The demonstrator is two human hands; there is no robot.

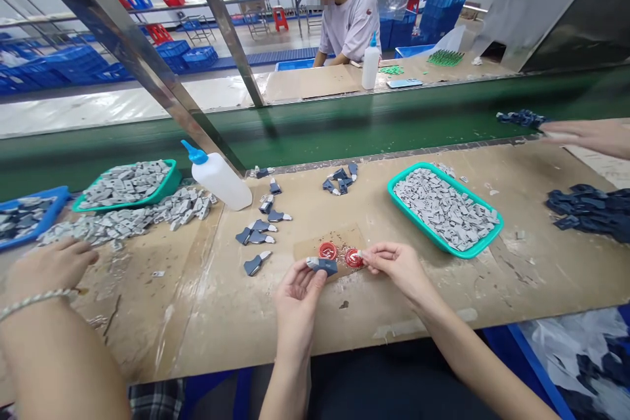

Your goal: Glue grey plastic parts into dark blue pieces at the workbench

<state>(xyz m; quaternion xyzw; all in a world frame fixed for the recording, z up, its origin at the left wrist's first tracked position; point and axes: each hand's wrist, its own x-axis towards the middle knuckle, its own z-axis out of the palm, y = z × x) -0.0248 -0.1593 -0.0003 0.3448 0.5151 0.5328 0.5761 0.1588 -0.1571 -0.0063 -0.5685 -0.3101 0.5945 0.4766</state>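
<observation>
My left hand (298, 289) is closed on a small dark blue plastic part (325, 266) with a grey tip, held just above the table. My right hand (394, 262) pinches a tiny grey piece (359, 254) at its fingertips, right over the right one of two small red caps (353, 258). The left red cap (327, 251) sits beside it on a scrap of cardboard (315, 247). Several assembled blue-and-grey parts (258, 233) lie to the left of the cardboard.
A teal tray (472, 251) of grey pieces stands to the right; a second teal tray (167, 189) and loose grey pieces are at left. A white glue bottle (221, 180) lies tilted. A co-worker's arm (44, 315) rests at left, another's hand (590, 136) at right. A green conveyor (344, 125) runs behind.
</observation>
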